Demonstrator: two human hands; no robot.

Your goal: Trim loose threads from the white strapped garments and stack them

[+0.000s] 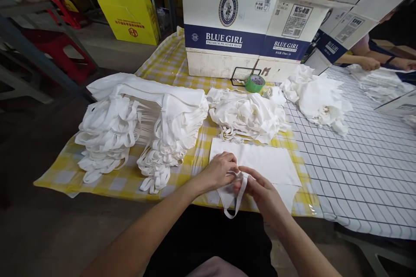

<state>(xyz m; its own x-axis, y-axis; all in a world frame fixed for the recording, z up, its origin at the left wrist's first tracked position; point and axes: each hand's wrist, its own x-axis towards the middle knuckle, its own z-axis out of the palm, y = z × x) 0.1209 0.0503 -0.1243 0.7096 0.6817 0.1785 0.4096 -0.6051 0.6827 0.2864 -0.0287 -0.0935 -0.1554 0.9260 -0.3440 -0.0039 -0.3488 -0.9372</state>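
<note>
A flat white cloth bag [266, 162] lies at the table's front edge, a looped strap handle [239, 201] hanging from its near side. My left hand [222, 169] is closed, its fingers bent over the bag's near edge close to the strap. Beside it, my right hand [256, 184] pinches the strap's upper end between thumb and fingers. The fingertips of both hands nearly meet there, and the cloth between them is partly hidden. Just behind the bag sits a crumpled heap of white cloth pieces with straps [248, 112].
To the left stands a tall stack of white strapped bags [146, 88]. Behind are a green tape roll [255, 83] and a large beer carton [224, 13]. More white cloth [320, 95] lies right, near another person's hands [370, 63]. A yellow box [125, 11] stands beyond the table.
</note>
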